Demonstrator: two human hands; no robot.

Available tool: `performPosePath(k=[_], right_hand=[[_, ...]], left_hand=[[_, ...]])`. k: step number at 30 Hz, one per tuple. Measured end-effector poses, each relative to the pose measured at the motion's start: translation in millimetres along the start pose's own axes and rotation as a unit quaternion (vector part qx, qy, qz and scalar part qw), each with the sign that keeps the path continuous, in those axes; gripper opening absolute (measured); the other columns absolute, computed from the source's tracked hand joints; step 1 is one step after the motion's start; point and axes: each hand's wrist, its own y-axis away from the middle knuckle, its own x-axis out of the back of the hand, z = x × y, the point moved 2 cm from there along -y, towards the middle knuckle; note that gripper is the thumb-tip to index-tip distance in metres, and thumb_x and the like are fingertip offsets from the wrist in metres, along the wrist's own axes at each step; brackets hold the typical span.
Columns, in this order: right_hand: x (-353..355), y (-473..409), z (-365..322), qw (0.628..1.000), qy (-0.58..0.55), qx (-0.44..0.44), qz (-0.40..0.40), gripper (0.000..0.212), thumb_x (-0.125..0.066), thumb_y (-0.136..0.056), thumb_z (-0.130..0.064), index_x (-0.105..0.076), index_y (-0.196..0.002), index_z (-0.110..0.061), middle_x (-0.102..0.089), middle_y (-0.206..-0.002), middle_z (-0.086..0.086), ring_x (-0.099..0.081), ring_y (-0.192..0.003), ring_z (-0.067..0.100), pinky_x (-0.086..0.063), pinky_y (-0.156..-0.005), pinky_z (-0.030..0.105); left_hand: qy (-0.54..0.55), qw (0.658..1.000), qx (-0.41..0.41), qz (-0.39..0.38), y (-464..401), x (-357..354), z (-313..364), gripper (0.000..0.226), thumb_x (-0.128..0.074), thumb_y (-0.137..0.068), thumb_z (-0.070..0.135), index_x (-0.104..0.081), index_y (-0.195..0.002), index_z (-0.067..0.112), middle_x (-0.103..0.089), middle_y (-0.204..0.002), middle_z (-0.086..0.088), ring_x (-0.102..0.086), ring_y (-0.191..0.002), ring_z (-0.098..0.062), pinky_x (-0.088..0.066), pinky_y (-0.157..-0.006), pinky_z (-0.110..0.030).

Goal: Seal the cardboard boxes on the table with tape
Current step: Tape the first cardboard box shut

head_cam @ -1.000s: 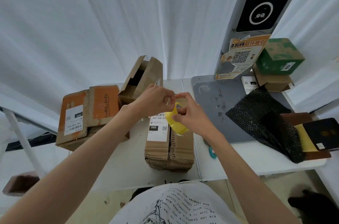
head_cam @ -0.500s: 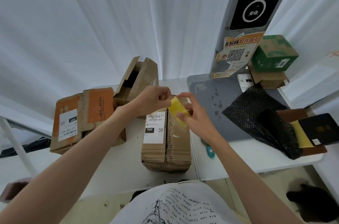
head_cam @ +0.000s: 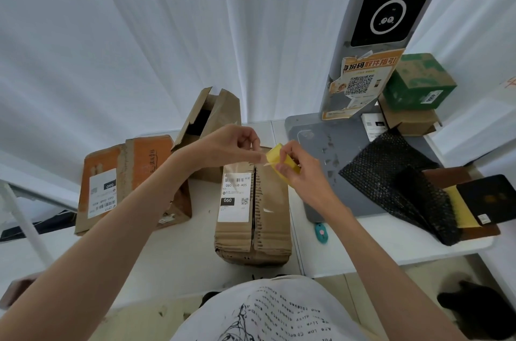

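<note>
While the yellow tape roll [head_cam: 283, 164] is gripped in the right hand [head_cam: 303, 173], fingers curled round it, the loose end of the tape is pinched between thumb and fingertips of the left hand [head_cam: 234, 146]. Both hands are held right above the far end of the middle cardboard box [head_cam: 252, 215], probably so a strip can be pulled straight and laid along its centre seam, which looks not yet taped. That box is set lengthwise, label up, at the front of the white worktop [head_cam: 173, 254]. An orange-printed box [head_cam: 125, 181] is lying to the left and an open-flapped box [head_cam: 209, 122] is standing behind, presumably waiting their turn. Off to the right, a grey mat [head_cam: 321, 150], black mesh wrap [head_cam: 396, 181] and a green box [head_cam: 417, 83] are seen, with white curtains hung behind it all.
</note>
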Motion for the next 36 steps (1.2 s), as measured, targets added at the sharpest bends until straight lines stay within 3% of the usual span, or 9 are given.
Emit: performPosePath(k=[5, 10, 17, 20, 22, 25, 30, 33, 36], right_hand=[[-1.6, 2.9, -4.6, 0.999, -0.002, 0.005, -0.031, 0.025, -0.064, -0.098, -0.02, -0.045, -0.094, -0.036, -0.062, -0.101, -0.005, -0.056, -0.088, 0.009, -0.046, -0.067, 0.015], [-3.5, 6.2, -10.1, 0.998, 0.025, 0.021, -0.051, 0.028, -0.065, -0.097, -0.021, -0.042, -0.096, -0.037, -0.064, -0.107, 0.01, -0.058, -0.095, 0.025, -0.053, -0.078, 0.041], [-6.1, 7.6, -12.6, 0.998, 0.014, 0.016, -0.056, 0.036, -0.067, -0.096, -0.019, -0.038, -0.108, -0.037, -0.067, -0.098, -0.005, -0.061, -0.086, 0.004, -0.047, -0.067, 0.009], [-4.2, 6.7, -4.6, 0.999, -0.004, -0.029, -0.043, 0.057, -0.071, -0.093, -0.015, -0.029, -0.121, -0.042, -0.07, -0.084, -0.01, -0.064, -0.076, 0.002, -0.05, -0.067, 0.01], [2.3, 5.3, 8.3, 0.997, -0.022, -0.08, 0.001, 0.055, -0.071, -0.092, -0.014, -0.031, -0.12, -0.04, -0.07, -0.084, -0.006, -0.063, -0.07, 0.007, -0.051, -0.06, 0.014], [15.2, 9.1, 44.0, 0.98, -0.037, -0.168, 0.098, 0.042, -0.069, -0.091, -0.012, -0.039, -0.113, -0.031, -0.066, -0.095, 0.001, -0.061, -0.072, 0.015, -0.051, -0.06, 0.027], [19.2, 31.7, 125.9, 0.926, -0.033, -0.32, 0.198, 0.021, -0.056, -0.09, -0.002, -0.045, -0.101, -0.016, -0.052, -0.097, 0.008, -0.049, -0.074, 0.018, -0.044, -0.067, 0.035], [14.2, 50.0, 166.6, 0.88, -0.011, -0.413, 0.235, 0.024, -0.058, -0.091, -0.005, -0.043, -0.108, -0.013, -0.054, -0.102, 0.011, -0.051, -0.077, 0.022, -0.043, -0.066, 0.034], [11.4, 68.6, 189.6, 0.828, -0.007, -0.485, 0.282, 0.026, -0.055, -0.092, -0.004, -0.041, -0.112, -0.013, -0.058, -0.113, 0.02, -0.058, -0.091, 0.038, -0.047, -0.079, 0.042]], left_hand=[[-0.029, 0.999, 0.021, 0.015, -9.7, 6.9, -2.5, 0.023, -0.074, -0.093, 0.018, -0.059, -0.075, 0.021, -0.047, -0.061, 0.009, -0.041, -0.06, -0.01, -0.036, -0.063, -0.022], [-0.079, 0.996, 0.042, 0.007, -18.8, 6.0, -3.7, 0.018, -0.076, -0.09, 0.024, -0.063, -0.079, 0.02, -0.048, -0.061, 0.011, -0.042, -0.059, -0.009, -0.036, -0.064, -0.026], [-0.158, 0.984, 0.07, 0.044, -24.1, 0.2, -8.2, 0.028, -0.082, -0.08, 0.044, -0.064, -0.084, 0.023, -0.055, -0.07, 0.008, -0.048, -0.065, -0.009, -0.038, -0.069, -0.028], [-0.237, 0.963, 0.09, 0.087, -24.1, -5.9, -11.6, 0.05, -0.079, -0.073, 0.063, -0.056, -0.097, 0.025, -0.061, -0.082, 0.008, -0.055, -0.081, -0.012, -0.044, -0.084, -0.039], [-0.209, 0.969, 0.086, 0.103, -23.9, -12.7, -12.7, 0.059, -0.074, -0.073, 0.071, -0.055, -0.103, 0.023, -0.062, -0.083, 0.007, -0.057, -0.084, -0.015, -0.046, -0.093, -0.045], [-0.138, 0.982, 0.083, 0.1, -24.1, -18.7, -10.2, 0.072, -0.064, -0.063, 0.086, -0.058, -0.101, 0.026, -0.065, -0.077, 0.009, -0.058, -0.079, -0.009, -0.048, -0.085, -0.041], [-0.04, 0.993, 0.058, 0.095, -28.1, -24.2, -4.2, 0.052, -0.073, -0.072, 0.073, -0.062, -0.098, 0.029, -0.071, -0.079, 0.007, -0.064, -0.072, -0.003, -0.044, -0.072, -0.025], [-0.002, 0.996, 0.039, 0.084, -28.2, -27.0, 4.1, 0.052, -0.071, -0.069, 0.075, -0.063, -0.097, 0.032, -0.071, -0.074, 0.013, -0.061, -0.062, 0.006, -0.042, -0.07, -0.025], [0.024, 0.997, 0.023, 0.072, -26.8, -29.0, 9.8, 0.044, -0.07, -0.072, 0.07, -0.064, -0.096, 0.033, -0.073, -0.077, 0.009, -0.065, -0.065, 0.003, -0.043, -0.073, -0.025]])
